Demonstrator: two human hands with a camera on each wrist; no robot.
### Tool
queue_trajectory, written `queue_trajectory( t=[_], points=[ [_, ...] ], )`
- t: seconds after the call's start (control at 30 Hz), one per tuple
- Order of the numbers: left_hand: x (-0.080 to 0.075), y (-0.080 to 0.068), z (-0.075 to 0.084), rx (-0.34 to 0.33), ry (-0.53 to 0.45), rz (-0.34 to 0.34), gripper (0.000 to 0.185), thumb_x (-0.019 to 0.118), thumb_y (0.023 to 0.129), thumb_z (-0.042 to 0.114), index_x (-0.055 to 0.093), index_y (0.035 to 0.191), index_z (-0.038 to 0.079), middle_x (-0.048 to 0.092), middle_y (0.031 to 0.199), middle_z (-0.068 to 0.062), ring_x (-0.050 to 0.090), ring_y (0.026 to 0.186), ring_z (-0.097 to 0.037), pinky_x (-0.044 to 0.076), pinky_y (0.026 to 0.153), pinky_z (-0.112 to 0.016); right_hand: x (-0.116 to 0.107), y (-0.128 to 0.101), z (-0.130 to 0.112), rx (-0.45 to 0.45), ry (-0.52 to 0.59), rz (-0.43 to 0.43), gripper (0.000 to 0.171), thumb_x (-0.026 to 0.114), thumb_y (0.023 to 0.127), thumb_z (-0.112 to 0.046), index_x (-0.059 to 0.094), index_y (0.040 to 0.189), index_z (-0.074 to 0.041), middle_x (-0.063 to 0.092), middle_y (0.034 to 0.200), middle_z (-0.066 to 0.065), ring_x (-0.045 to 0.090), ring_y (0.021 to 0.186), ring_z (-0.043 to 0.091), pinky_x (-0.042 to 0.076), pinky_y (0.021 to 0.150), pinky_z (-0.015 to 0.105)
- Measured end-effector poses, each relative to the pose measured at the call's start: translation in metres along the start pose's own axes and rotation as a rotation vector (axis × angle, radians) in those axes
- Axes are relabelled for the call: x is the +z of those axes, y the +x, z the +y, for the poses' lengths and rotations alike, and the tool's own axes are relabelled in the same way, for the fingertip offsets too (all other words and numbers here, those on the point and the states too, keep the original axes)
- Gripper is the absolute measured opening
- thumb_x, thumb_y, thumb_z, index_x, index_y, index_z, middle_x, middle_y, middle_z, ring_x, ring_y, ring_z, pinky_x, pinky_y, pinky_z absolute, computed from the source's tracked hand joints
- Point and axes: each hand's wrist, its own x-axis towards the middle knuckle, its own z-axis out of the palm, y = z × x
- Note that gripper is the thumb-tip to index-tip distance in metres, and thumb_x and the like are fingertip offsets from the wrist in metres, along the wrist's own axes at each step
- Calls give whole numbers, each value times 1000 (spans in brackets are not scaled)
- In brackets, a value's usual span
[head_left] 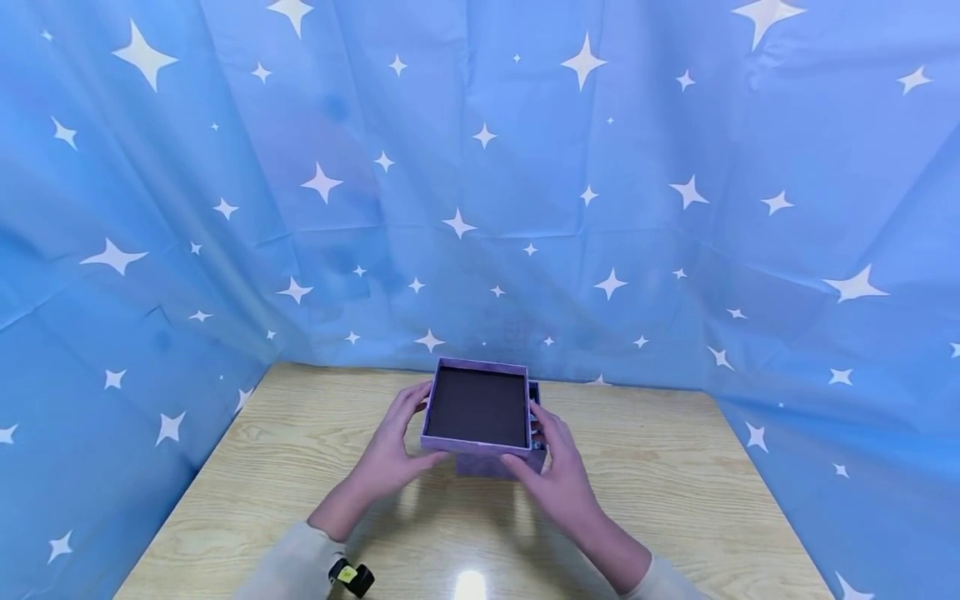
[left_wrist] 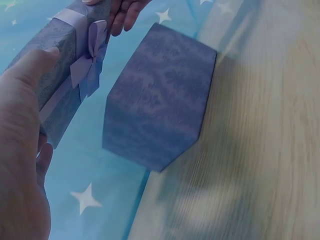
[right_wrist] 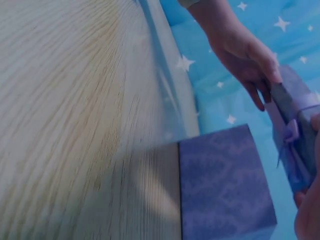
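Holding one purple box lid [head_left: 477, 407] between us, we are gripping it with two hands: our left hand [head_left: 390, 450] is curling its fingers against the lid's left wall, and our right hand [head_left: 558, 475] is curling its fingers against the right wall. We are keeping the lid upside down, its dark inside facing up, lifted just above one purple box base [head_left: 487, 463], which is standing on the wooden counter [head_left: 675, 483] near its far edge. In the left wrist view we are seeing one pale ribbon bow [left_wrist: 85, 62] on the lid's outer face, and the base [left_wrist: 160, 100] sitting apart from the lid beside it. We are working in front of one blue backdrop with white stars [head_left: 675, 208]. One small black and yellow device [head_left: 351, 575] is riding on our left wrist.
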Motion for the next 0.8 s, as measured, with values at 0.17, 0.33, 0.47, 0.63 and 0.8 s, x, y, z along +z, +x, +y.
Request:
queue_trajectory(
  t=[0.17,0.33,0.47,0.63,0.8],
  points=[
    [14,3,0,23,26,-34,105,93,75,21,32,160,15,38,155,-1,44,137,-22,41,110,-48,-15,-5,11,-88,-49,13,89,87,82,-30,40,156,-17,50,144,5,54,118,23,47,99,32],
    [22,3,1,34,56,-58,106,93,75,26,32,160,16,36,157,2,44,138,-18,41,110,-49,-28,-10,18,-144,-88,-22,95,89,80,-21,36,158,-15,47,146,5,52,118,20,46,98,26],
    [23,2,0,52,66,-61,106,94,73,25,33,160,16,37,157,1,46,136,-19,41,110,-46,-35,-14,24,-169,-96,-28,89,86,81,-7,39,157,-15,48,147,5,54,117,20,47,98,25],
    [21,1,0,94,43,-52,98,90,73,10,39,157,12,42,154,-2,48,136,-25,41,111,-44,-41,-14,29,-211,-86,28,79,81,80,7,50,149,-13,59,134,3,57,113,21,42,100,20],
    [19,2,3,140,45,14,76,84,80,4,52,148,10,54,146,-2,52,133,-22,44,109,-40,-45,-12,30,-203,-57,71,75,78,78,12,56,144,-17,62,130,0,58,113,20,41,101,18]
  ],
)
